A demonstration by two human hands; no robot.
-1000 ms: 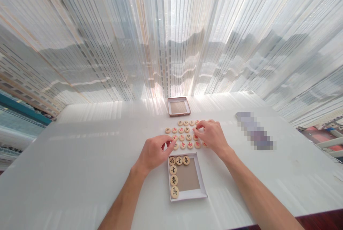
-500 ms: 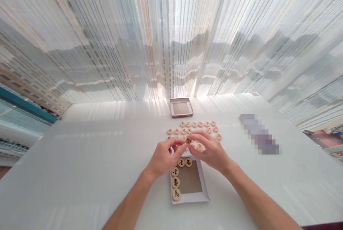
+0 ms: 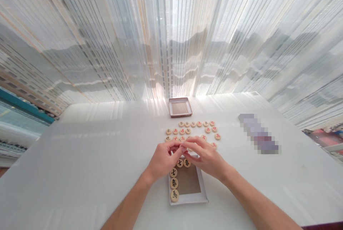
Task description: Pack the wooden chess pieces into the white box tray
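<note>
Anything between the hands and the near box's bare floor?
Yes, in this view: the far row of black-lettered pieces, just inside the near box, lies between the left hand, right hand and the bare floor. Past that row, nothing visible blocks it. What the hands hold is hidden.

We could not make out what, if anything, the left grip and right grip held where their fingertips met. They hid some of the nearer discs and much of the corner disc in the near box. The characters on the farthest discs were too small for us to read. Coarse blocks blurred an object on the desk beyond our naming. The bottom edge cut off both forearms.
</note>
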